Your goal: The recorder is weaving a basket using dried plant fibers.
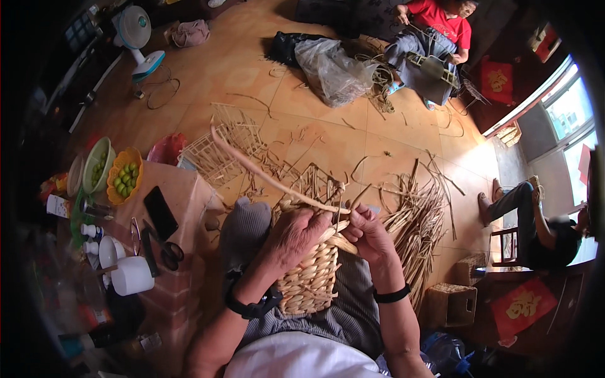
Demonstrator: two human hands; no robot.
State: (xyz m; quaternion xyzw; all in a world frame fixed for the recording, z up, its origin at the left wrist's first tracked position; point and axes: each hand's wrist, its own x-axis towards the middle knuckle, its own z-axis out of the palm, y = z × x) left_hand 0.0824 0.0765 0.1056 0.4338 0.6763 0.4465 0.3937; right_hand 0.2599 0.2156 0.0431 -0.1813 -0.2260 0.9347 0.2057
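A woven basket (309,286) of thick, pale plant-fibre braid rests on my lap, its wire frame (313,179) showing at the far side. My left hand (299,234) is closed on the basket's rim, fingers bent over the weave. Close by on the right, my right hand (370,234) pinches a fibre strand at the rim, thumb against fingers. One long strand (265,173) runs from between the hands out to the far left. A thin upright piece stands between my fingertips; I cannot make out what it is.
Loose dry strands (416,227) lie in a heap to the right. Wire frames (230,148) stand on the floor ahead. On the left table (183,189) are scissors (170,254), a phone (161,212) and a fruit bowl (125,176). Two people (441,28) sit farther off.
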